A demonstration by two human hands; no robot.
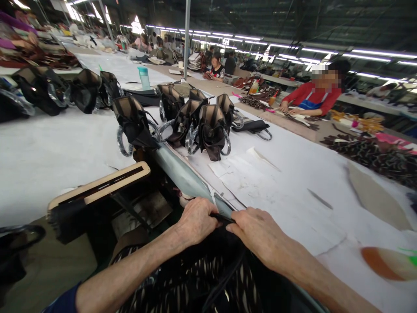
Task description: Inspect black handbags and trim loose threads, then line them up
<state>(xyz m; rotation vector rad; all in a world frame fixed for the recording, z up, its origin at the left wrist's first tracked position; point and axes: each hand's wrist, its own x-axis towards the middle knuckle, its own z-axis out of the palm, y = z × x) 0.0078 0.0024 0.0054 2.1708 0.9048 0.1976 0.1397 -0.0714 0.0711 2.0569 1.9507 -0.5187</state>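
Observation:
Both hands are closed on the top edge of a black handbag (224, 218) at the table's near edge. My left hand (197, 221) pinches it on one side. My right hand (256, 229) grips it close by on the other, leaving a short stretch of dark edge between them. Most of the bag hangs low over my lap and blends into the dark clothing there. Beyond the hands, several black handbags (212, 137) with plastic-wrapped handles stand grouped on the white-covered table (280, 191).
At left stands a narrow form with a pale wooden rim (119, 184). More black bags (42, 89) line the left tabletop, near a teal-lidded bottle (143, 79). A co-worker in red (314, 98) sits across, by piles of dark strips (374, 156). A metal post (186, 39) rises behind.

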